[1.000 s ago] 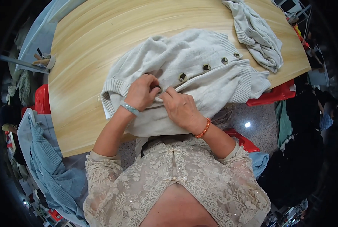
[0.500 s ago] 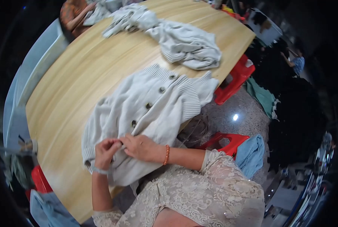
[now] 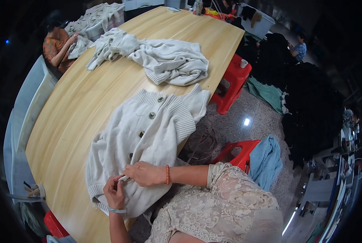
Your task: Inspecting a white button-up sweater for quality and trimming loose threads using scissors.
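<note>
An off-white knit cardigan (image 3: 120, 133) lies on the table's near right edge, its ribbed hem turned away from me and its placket of dark buttons running toward me. My left hand (image 3: 115, 195), a pale band round its wrist, pinches the placket edge between bent fingers. Touching it from the right, my right hand (image 3: 145, 173), with an orange bead bracelet, grips the same edge. Whatever button or buttonhole sits under the fingertips is hidden. Farther back, a second off-white knit garment (image 3: 172, 60) lies crumpled.
The wooden table (image 3: 63, 133) has a curved left edge with pale plastic panels (image 3: 31, 109) beside it. Red stools (image 3: 233, 79) stand on the right, one (image 3: 237, 154) with blue cloth (image 3: 266, 162) at it. A person (image 3: 59, 48) handles pale knitwear at far left. Dark cloth (image 3: 310, 109) is heaped on the right.
My view has shifted, so the table's far end and more of the person at far left show. Both hands stay together at the placket, and the left fingers have changed their pinch slightly.
</note>
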A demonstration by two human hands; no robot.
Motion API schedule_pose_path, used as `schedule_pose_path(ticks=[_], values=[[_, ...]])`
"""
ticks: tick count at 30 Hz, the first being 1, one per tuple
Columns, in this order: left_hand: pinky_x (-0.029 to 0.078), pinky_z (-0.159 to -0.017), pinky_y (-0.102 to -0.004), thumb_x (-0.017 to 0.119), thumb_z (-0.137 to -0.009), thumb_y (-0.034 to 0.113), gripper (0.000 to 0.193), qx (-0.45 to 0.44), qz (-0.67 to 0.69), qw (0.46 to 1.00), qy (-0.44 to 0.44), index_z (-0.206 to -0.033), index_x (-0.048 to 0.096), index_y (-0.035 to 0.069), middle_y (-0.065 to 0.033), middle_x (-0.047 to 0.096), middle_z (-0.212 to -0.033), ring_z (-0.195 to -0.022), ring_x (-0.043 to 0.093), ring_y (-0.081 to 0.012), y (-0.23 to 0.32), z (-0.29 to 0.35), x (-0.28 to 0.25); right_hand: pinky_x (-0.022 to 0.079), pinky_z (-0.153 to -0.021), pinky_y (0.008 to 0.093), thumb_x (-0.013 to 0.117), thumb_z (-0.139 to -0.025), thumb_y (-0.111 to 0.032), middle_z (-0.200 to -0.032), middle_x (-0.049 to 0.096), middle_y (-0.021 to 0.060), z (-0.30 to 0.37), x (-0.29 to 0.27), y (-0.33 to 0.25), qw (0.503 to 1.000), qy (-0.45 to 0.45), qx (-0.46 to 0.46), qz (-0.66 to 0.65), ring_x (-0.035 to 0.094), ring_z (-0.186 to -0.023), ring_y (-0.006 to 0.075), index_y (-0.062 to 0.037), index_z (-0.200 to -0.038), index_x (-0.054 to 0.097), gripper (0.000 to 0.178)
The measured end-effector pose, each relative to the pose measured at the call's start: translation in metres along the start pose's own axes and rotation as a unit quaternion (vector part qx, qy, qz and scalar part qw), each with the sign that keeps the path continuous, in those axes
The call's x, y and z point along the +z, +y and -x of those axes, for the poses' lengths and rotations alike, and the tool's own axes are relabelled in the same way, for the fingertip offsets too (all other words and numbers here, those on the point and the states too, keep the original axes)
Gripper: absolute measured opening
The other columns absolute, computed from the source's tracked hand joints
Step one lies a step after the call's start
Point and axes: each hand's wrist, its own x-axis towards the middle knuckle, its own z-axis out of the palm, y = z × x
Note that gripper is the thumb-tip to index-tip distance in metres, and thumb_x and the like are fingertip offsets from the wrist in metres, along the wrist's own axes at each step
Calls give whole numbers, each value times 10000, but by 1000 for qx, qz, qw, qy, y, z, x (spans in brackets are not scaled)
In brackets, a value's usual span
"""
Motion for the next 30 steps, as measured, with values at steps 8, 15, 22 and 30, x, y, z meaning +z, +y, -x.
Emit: schedule_pose_path(ticks=[8,15,22,30], values=[[450,-763,-229,519,-891,-37,128,-3,50,998,-22,-973,615,-18,-35,617,-869,-811,561,-95,2,1,1,500,-719,424,579,-784,-67,-835,567,135,-4,0,4,998,30,-13,-61,632,-805,347,-21,-842,595,75],[479,-642,-291,734,-789,146,182,-6,-191,981,28,-863,645,5,-97,631,-704,-642,594,-168,1,-2,-16,509,-716,437,615,-844,-193,-905,581,123,3,-20,14,1000,14,11,2,630,-809,324,-54,-871,595,142],[470,-603,-338,761,-790,166,224,-40,-244,967,69,-829,608,7,-128,637,-782,-659,606,-275,15,-10,-6,514,-645,410,590,-843,-91,-885,550,119,19,-46,28,995,5,54,89,629,-747,331,-49,-906,589,76],[510,-696,-385,682,-770,7,181,100,-150,983,-13,-939,618,12,-152,612,-961,-783,627,-323,42,-67,58,516,-659,431,578,-835,-76,-892,561,132,24,-41,30,996,59,44,45,629,-764,337,-40,-918,568,91]])
